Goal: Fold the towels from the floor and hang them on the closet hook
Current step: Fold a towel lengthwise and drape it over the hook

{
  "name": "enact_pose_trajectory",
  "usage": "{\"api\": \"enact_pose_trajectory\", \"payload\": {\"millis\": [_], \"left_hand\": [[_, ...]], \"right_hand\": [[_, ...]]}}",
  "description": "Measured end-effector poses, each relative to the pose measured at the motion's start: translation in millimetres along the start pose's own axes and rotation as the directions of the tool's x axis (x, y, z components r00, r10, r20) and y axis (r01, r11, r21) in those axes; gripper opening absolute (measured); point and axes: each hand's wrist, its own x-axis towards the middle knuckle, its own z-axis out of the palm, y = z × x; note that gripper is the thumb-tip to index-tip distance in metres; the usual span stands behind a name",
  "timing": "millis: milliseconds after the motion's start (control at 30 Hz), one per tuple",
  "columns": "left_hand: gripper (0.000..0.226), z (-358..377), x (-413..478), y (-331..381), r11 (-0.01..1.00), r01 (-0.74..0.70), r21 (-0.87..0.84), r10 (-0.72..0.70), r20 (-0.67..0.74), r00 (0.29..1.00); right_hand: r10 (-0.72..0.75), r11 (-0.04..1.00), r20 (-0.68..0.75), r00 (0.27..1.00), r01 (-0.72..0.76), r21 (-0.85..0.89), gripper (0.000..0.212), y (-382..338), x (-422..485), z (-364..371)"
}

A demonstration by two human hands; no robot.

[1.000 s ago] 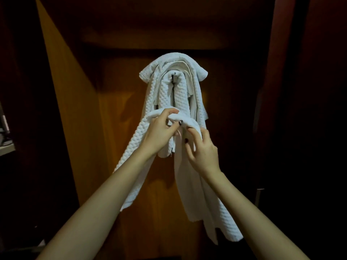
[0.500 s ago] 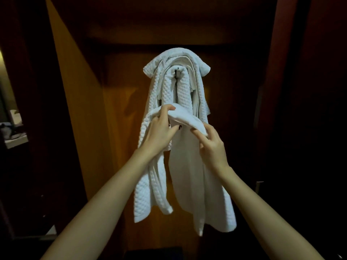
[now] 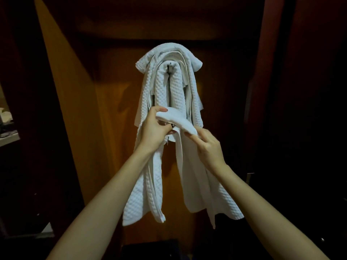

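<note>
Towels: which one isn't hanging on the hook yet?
The front towel, lowest, its folded top gripped by the left hand and right hand; the other towels already drape over the hook above.

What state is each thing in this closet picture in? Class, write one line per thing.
hook, loaded with towels, only its metal tip showing.
hung towels, draped over the hook, ends hanging down.
held towel, folded over, held below the hook, not yet on it.
left hand, grips the held towel's fold, thumb on top.
right hand, pinches the fold's other end.
</note>
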Motion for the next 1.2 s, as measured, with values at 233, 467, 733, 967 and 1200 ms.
{"api": "enact_pose_trajectory", "payload": {"millis": [233,467,733,967,1200], "left_hand": [[0.043,3,-10,-3,0.980,0.128,-0.150,-0.140,-0.069,0.988],[0.040,-2,-17,5,0.938,0.156,-0.310,-0.112,0.153,0.982],[0.053,-47,-11,-8,0.540,-0.402,0.740,0.334,0.251,0.909],[0.042,-69,-12,0,-0.029,-0.446,0.894,0.599,0.373,0.709],[0.055,-89,-3,2,-0.221,-0.709,0.669,0.804,0.536,0.255]], "right_hand": [[0.246,0.944,0.066,0.967,-0.255,0.208,0.031,-30,-13,10],[0.487,0.839,0.069,0.871,-0.488,0.242,0.046,-65,-12,18],[0.360,0.800,0.132,0.924,-0.378,0.466,0.015,-46,17,5],[0.229,0.847,0.156,0.961,-0.276,0.453,0.016,-47,18,-8],[0.199,0.845,-0.008,0.980,-0.168,0.507,0.017,-33,41,-37]]}}
